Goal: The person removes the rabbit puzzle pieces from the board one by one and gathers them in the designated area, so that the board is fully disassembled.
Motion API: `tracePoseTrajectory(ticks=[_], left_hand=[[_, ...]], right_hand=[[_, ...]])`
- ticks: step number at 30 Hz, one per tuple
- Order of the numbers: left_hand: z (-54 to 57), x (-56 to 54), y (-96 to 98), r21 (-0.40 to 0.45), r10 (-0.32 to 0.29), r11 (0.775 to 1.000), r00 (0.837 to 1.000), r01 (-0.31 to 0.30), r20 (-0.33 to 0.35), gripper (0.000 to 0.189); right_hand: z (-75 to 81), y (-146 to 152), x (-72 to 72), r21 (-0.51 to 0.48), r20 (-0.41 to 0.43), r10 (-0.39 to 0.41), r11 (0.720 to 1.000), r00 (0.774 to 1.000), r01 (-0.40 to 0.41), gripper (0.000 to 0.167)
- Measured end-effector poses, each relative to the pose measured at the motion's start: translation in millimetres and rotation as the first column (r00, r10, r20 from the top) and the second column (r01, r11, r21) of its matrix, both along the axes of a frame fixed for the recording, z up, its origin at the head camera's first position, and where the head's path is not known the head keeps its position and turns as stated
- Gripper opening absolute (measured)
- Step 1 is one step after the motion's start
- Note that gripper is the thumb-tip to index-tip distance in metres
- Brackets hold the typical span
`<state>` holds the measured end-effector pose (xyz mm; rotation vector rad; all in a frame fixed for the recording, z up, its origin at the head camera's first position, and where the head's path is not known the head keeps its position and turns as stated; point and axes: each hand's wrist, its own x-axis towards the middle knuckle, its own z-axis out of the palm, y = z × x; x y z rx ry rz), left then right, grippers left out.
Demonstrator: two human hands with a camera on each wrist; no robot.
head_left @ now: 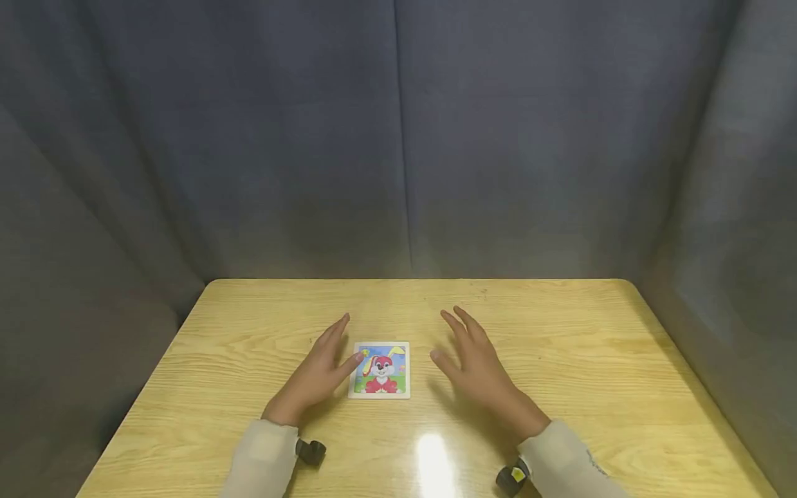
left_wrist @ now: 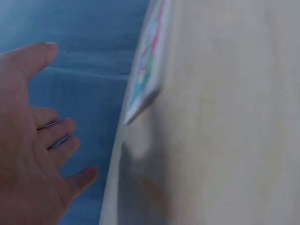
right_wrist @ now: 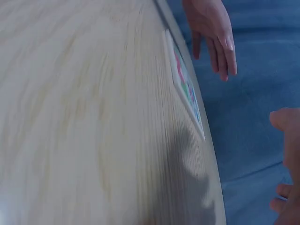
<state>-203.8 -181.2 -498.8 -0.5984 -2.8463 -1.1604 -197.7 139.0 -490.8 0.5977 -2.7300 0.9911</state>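
A small square picture puzzle (head_left: 381, 370) with a white frame lies flat on the wooden table; its picture is a pink and white rabbit with yellow ears. My left hand (head_left: 316, 373) hovers at its left side, thumb overlapping the frame's left edge in the head view, fingers extended and holding nothing. To the right of the puzzle, apart from it, my right hand (head_left: 478, 366) is held above the table with fingers spread and nothing in them. In the left wrist view the puzzle (left_wrist: 149, 56) shows edge-on beyond the left palm. The right wrist view has the puzzle (right_wrist: 185, 84) between both hands.
The pale wooden table (head_left: 560, 346) has rounded far corners. Grey-blue curtains (head_left: 280, 138) hang behind it and along both sides. Each wrist wears a small black camera (head_left: 311, 452) at the sleeve. A bright light reflection lies on the near tabletop.
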Motion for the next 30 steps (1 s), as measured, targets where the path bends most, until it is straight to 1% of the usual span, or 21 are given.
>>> tracePoseTrajectory(ticks=[2,4,7,10,15,18,21,25,30], left_hand=[[1.3,-0.1,-0.2,0.010,0.002,1.000,1.000,-0.002,0.018,0.079],[2.4,-0.6,0.0,0.020,-0.008,1.000,1.000,0.008,0.020,0.079],[3.6,-0.9,1.2,0.039,-0.010,0.999,0.999,0.009,0.031,0.080],[4.7,-1.4,3.3,0.067,-0.007,0.998,0.999,0.004,0.049,0.082],[4.4,-2.8,8.2,0.106,-0.029,0.994,0.997,0.022,0.071,0.083],[0.8,-1.5,7.6,0.070,-0.026,0.997,0.997,0.020,0.079,0.082],[-3.4,-0.5,7.1,-0.005,-0.019,1.000,0.997,0.019,0.074,0.080],[-5.7,-1.0,9.0,-0.074,-0.026,0.997,0.998,0.030,0.054,0.079],[-7.1,-2.0,9.5,-0.097,-0.028,0.995,0.999,0.031,0.041,0.074]], right_hand=[[-2.1,-6,-0.5,-0.063,0.022,0.013,0.998,1.000,-0.012,0.071],[-4.1,-13,-1.5,-0.118,0.034,0.034,0.993,0.999,-0.030,0.071],[-6.4,-25,-3.3,-0.182,0.043,0.072,0.981,0.996,-0.063,0.070],[-7.5,-39,-5.5,-0.215,0.053,0.096,0.973,0.994,-0.083,0.070],[-7.5,-60,-8.5,-0.250,0.055,0.125,0.962,0.991,-0.108,0.071],[-9.2,-74,-9.2,-0.277,0.044,0.154,0.951,0.987,-0.136,0.070],[-11.3,-85,-8.9,-0.290,0.054,0.169,0.946,0.984,-0.146,0.069],[-11.9,-96,-10.1,-0.261,0.074,0.164,0.955,0.984,-0.140,0.064],[-11.4,-108,-13.5,-0.204,0.075,0.160,0.969,0.984,-0.142,0.050]])
